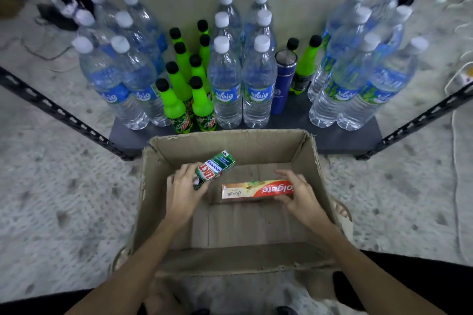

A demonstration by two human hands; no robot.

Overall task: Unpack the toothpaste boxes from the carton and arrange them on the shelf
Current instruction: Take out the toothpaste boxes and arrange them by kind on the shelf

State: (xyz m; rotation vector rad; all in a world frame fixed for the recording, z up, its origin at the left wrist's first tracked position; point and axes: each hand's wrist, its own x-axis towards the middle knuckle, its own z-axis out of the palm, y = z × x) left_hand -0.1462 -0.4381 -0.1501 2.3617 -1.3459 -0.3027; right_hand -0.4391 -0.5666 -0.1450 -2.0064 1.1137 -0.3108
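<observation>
left hand (184,193): grip closed around the green toothpaste box (214,168)
right hand (300,195): grip closed on the red toothpaste box (257,189)
carton (311,158): open, before the shelf (330,135)

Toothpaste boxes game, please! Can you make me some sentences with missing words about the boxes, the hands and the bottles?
1. The left hand holds the green Zact box, and the right hand holds the red ____ box.
2. Both hands are inside the cardboard ____.
3. The Mountain Dew bottles on the shelf are green with ____ caps.
4. The Waiq water bottles have ____ caps.

Missing words: Colgate; carton; black; white
</observation>
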